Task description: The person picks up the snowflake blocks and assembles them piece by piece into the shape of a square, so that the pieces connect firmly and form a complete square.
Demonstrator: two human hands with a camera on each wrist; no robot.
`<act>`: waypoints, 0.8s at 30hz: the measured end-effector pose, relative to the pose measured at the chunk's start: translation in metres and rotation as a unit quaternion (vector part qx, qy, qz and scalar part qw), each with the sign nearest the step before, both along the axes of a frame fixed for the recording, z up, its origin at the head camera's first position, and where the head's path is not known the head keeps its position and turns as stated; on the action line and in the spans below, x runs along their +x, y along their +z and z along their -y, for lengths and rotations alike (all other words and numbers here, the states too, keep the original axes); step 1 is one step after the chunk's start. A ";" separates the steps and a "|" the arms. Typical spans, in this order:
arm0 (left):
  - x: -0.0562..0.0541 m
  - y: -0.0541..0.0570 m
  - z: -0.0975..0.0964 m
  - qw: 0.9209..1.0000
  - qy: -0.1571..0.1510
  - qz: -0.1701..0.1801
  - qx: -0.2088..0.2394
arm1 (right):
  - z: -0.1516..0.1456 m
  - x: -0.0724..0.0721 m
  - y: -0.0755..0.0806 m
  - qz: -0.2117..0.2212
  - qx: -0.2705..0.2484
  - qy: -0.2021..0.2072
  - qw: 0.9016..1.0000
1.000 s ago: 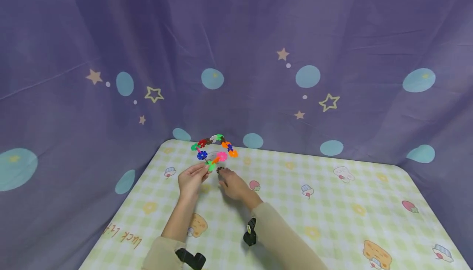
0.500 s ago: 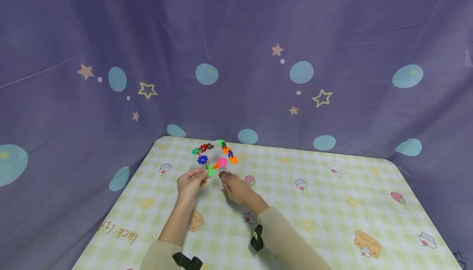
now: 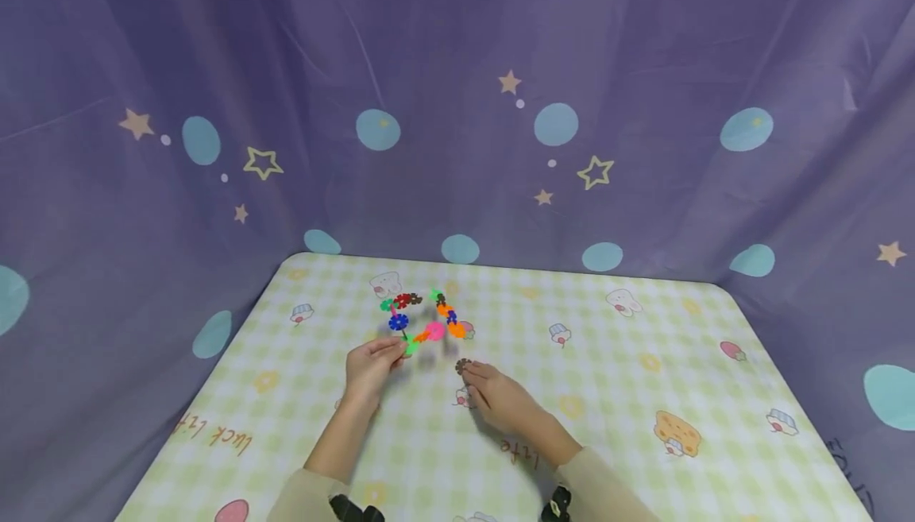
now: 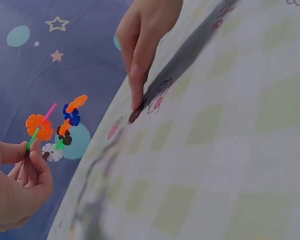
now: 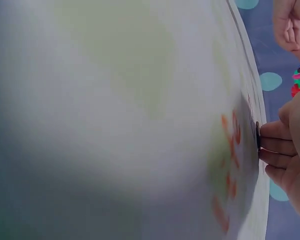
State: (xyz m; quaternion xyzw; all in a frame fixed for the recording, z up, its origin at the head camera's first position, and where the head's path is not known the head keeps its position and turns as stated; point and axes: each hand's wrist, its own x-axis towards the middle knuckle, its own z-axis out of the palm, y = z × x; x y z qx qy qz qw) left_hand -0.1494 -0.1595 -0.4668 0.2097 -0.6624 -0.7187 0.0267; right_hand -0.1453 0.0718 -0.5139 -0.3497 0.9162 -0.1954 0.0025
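Observation:
My left hand [image 3: 368, 367] pinches a bright green plastic snowflake disc [image 3: 411, 346], part of a curved chain of notched discs in pink, orange, blue, red, brown and other colours. This chain hangs raised over the cloth, with its pink disc [image 3: 434, 331] at the near side. In the left wrist view an orange disc [image 4: 39, 127] shows just beyond the thumb. My right hand [image 3: 503, 399] reaches down with its fingers extended, fingertips on a single brown snowflake disc [image 3: 462, 365] at the cloth. In the right wrist view that disc is edge-on under the fingertips.
A green-and-white checked cloth [image 3: 615, 371] with printed cakes, strawberries and flowers covers the table. Behind it hangs a purple curtain [image 3: 457, 180] with stars and ovals. Each sleeve cuff carries a black wrist camera [image 3: 556, 504].
My right hand has moved right and nearer across the cloth, and the brown disc has moved with it, away from the chain. My left hand keeps its pinch. The head view has shifted right.

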 end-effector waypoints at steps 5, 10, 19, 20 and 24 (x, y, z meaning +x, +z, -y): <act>-0.003 0.002 0.001 1.000 -0.010 -0.012 -0.005 | -0.014 0.010 0.004 -0.030 -0.024 0.000 0.999; -0.003 0.003 -0.002 1.000 -0.014 -0.009 -0.017 | -0.021 0.008 0.007 -0.057 -0.051 -0.005 0.997; -0.002 0.001 -0.009 1.000 -0.014 -0.007 -0.021 | -0.023 -0.005 0.008 -0.033 -0.072 -0.033 0.996; -0.002 0.001 -0.009 1.000 -0.013 -0.005 -0.021 | -0.023 -0.006 0.008 -0.028 -0.068 -0.031 0.997; -0.001 0.001 -0.011 1.000 -0.017 -0.002 -0.020 | -0.023 -0.007 0.008 0.005 -0.062 -0.039 0.997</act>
